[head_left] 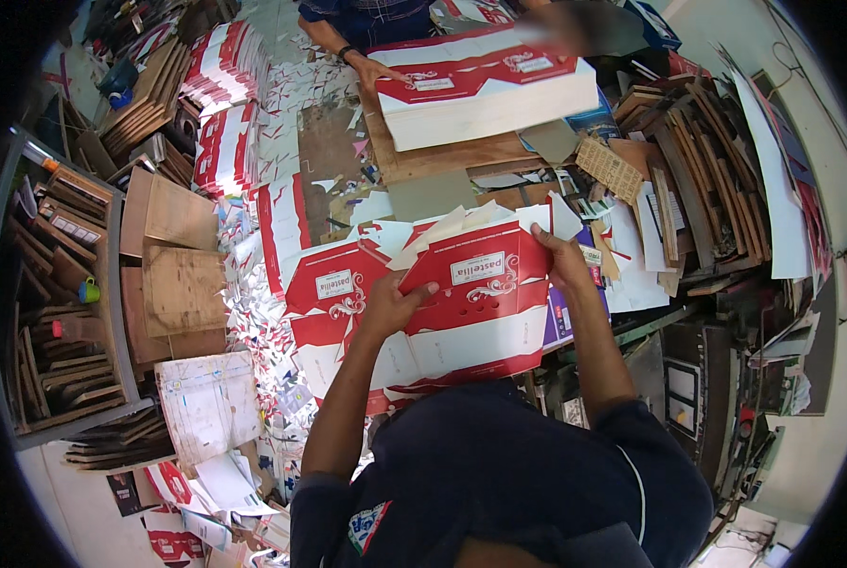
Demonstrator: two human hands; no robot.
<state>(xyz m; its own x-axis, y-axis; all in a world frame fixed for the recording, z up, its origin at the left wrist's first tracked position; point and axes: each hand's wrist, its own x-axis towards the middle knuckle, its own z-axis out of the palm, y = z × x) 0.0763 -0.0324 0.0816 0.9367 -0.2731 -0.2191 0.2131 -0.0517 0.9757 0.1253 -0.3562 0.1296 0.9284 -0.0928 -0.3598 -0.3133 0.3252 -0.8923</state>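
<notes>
A red-and-white carton blank [475,336] is held before the torso [508,464]; its left edge is pinched by the left hand [395,301], its upper right corner by the right hand [562,260]; sorting or trim-stripping is seemingly in hand; a steady two-handed grip would next be called for.

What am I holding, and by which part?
At least one red-and-white cardboard box blank, gripped at its left edge by the left hand and upper right edge by the right hand.

2 bare forearms [343,402] reach forward; the left hand [392,305] grips, thumb [424,292] pointing right; the right hand [559,257] grips farther forward.
</notes>
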